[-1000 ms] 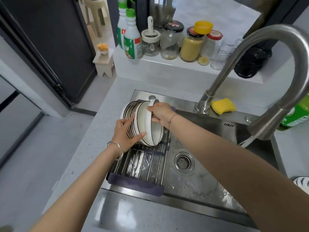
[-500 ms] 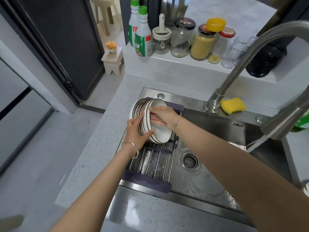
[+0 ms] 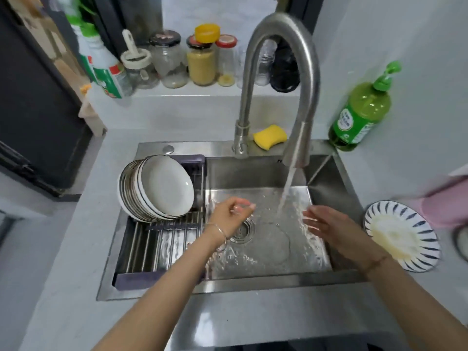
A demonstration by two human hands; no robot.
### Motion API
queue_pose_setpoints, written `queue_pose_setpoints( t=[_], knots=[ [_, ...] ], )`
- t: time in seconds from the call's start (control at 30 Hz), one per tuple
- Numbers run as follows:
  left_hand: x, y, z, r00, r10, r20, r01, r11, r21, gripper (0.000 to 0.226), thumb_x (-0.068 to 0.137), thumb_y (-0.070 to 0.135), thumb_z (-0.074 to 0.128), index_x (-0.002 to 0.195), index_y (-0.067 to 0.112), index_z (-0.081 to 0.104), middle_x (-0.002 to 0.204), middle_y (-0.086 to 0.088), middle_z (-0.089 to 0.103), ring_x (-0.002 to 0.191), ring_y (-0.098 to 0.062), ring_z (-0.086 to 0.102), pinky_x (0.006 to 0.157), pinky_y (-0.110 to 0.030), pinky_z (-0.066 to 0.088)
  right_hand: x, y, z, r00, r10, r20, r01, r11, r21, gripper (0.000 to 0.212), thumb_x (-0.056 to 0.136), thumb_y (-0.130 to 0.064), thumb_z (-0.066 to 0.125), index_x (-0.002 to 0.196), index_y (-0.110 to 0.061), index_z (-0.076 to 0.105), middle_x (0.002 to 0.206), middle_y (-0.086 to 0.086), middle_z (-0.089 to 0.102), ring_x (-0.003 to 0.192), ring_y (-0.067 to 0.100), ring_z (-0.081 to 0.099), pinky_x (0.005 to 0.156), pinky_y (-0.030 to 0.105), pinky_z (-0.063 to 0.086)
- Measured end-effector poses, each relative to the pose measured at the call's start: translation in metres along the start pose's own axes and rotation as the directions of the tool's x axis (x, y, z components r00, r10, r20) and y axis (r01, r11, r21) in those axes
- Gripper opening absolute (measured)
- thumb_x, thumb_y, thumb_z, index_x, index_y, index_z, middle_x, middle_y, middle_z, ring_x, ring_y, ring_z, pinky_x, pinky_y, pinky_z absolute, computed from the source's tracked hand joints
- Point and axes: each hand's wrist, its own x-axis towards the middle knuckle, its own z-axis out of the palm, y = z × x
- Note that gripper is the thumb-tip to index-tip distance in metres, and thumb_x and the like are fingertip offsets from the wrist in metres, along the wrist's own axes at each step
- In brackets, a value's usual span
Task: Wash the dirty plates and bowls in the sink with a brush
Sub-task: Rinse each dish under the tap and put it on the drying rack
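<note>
Hovering over the steel sink [image 3: 253, 171], a person's left hand [image 3: 231, 214] hangs above the drain with fingers loosely curled, gripping nothing. The right hand [image 3: 329, 224], fingers straight and slightly spread, sits just beside the water falling from the faucet [image 3: 278, 34]. Stacked bowls [image 3: 164, 188] lean on edge at the back of the drying rack [image 3: 157, 247] spanning the sink's left end. A soiled blue-striped plate [image 3: 402, 236] (yellowish residue at its centre) rests on the counter by the sink's right edge.

Yellow sponge [image 3: 270, 136] beside the faucet [image 3: 310, 72] base, green pump bottle [image 3: 359, 115] on the counter [image 3: 76, 249], glass jars [image 3: 201, 62] along the ledge [image 3: 182, 91]
</note>
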Motion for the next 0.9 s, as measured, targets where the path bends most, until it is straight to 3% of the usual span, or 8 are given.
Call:
queue_pose_setpoints(
  t=[0.1,0.23,0.33,0.43,0.57,0.67,0.77,0.9],
  knots=[
    [0.006,0.011,0.063,0.981,-0.040,0.191,0.035,0.999,0.027,0.008,0.090,0.021,0.067,0.085,0.023,0.061,0.079,-0.006,0.054,0.054,0.001,0.050,0.053,-0.009,0.041,-0.024,-0.002,-0.080,0.973,-0.055,-0.226,0.053,0.999,-0.013,0.007,0.091,-0.016,0.060,0.094,-0.012,0.065,0.088,0.002,0.071,0.074,0.011,0.068,0.071,0.021,0.055],
    [0.006,0.029,0.152,0.938,-0.124,0.323,0.130,0.991,0.001,0.025,0.094,0.010,0.060,0.073,0.022,0.053,0.071,-0.001,0.047,0.045,0.002,0.045,0.046,-0.006,0.037,-0.049,0.008,-0.174,0.894,-0.103,-0.435,0.053,0.991,-0.125,0.020,0.089,-0.010,0.063,0.106,-0.001,0.063,0.096,0.014,0.066,0.077,0.020,0.062,0.069,0.024,0.050],
    [0.006,0.036,0.196,0.915,-0.180,0.361,0.194,0.981,-0.001,0.004,0.096,0.017,0.059,0.093,0.014,0.061,0.074,0.002,0.049,0.051,0.001,0.049,0.049,-0.011,0.040,-0.055,0.021,-0.214,0.847,-0.130,-0.515,0.040,0.982,-0.183,0.020,0.088,-0.007,0.064,0.106,0.002,0.062,0.093,0.016,0.063,0.069,0.018,0.060,0.057,0.016,0.052],
    [0.011,0.038,0.236,0.890,-0.218,0.400,0.201,0.976,0.083,0.041,0.097,0.029,0.056,0.132,0.008,0.050,0.097,0.002,0.057,0.085,-0.015,0.060,0.075,-0.024,0.050,-0.050,0.034,-0.248,0.790,-0.172,-0.588,0.040,0.972,-0.230,0.022,0.087,-0.008,0.067,0.105,0.004,0.062,0.095,0.018,0.063,0.063,0.009,0.059,0.047,0.010,0.049],
    [0.017,0.041,0.272,0.874,-0.265,0.407,0.225,0.963,0.145,0.060,0.099,0.037,0.050,0.150,0.013,0.029,0.145,-0.007,0.046,0.126,-0.026,0.052,0.107,-0.041,0.042,-0.029,0.042,-0.269,0.787,-0.143,-0.600,0.031,0.981,-0.193,0.022,0.089,-0.009,0.065,0.108,0.001,0.061,0.104,0.015,0.064,0.079,0.020,0.062,0.055,0.015,0.055],
    [0.017,0.043,0.292,0.854,-0.300,0.425,0.298,0.952,0.072,0.056,0.102,0.032,0.044,0.151,0.013,0.025,0.142,-0.009,0.049,0.117,-0.026,0.057,0.089,-0.030,0.048,-0.016,0.045,-0.271,0.843,-0.095,-0.529,-0.013,0.980,-0.197,0.009,0.095,-0.012,0.056,0.098,-0.010,0.065,0.106,0.015,0.065,0.094,0.028,0.062,0.061,0.027,0.057],
    [0.014,0.043,0.305,0.846,-0.322,0.426,0.389,0.918,-0.079,0.043,0.103,0.029,0.044,0.143,0.014,0.039,0.115,-0.005,0.061,0.083,-0.015,0.060,0.060,-0.020,0.047,-0.012,0.045,-0.269,0.832,-0.080,-0.548,-0.018,0.985,-0.170,0.010,0.096,-0.012,0.055,0.097,-0.011,0.065,0.110,0.018,0.065,0.099,0.030,0.062,0.078,0.041,0.054],
    [0.018,0.036,0.302,0.866,-0.326,0.380,0.400,0.906,-0.135,0.036,0.102,0.025,0.045,0.136,0.012,0.043,0.100,-0.001,0.058,0.069,-0.009,0.056,0.057,-0.018,0.053,-0.015,0.043,-0.263,0.827,-0.100,-0.554,0.036,0.991,-0.126,0.019,0.097,-0.002,0.048,0.112,-0.001,0.059,0.105,0.014,0.063,0.089,0.025,0.061,0.063,0.028,0.059]
  ],
)
